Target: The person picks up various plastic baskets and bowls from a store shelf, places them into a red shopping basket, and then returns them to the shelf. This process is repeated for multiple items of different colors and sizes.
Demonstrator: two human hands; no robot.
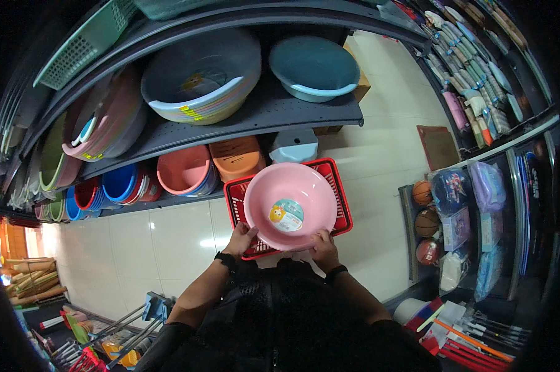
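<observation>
A round pink plastic basin (314,195) is held before me, its open side up. On its inner bottom is a sticker (287,215) with a cartoon animal and some writing. My left hand (240,239) grips the near left rim, thumb on top. The near right rim is in my right hand (324,249). Below the basin I see a red plastic shopping basket (340,200) with slotted walls; the basin covers most of its opening. Whether the basin rests on the basket cannot be told from here.
A dark metal shelf (303,109) ahead bears stacked large basins (224,100) and a teal basin (314,65). Under it stand salmon buckets (182,169), an orange stool (235,156) and a light-blue stool (296,144). Basketballs (427,222) sit on the right rack; brooms (475,346) lie lower right.
</observation>
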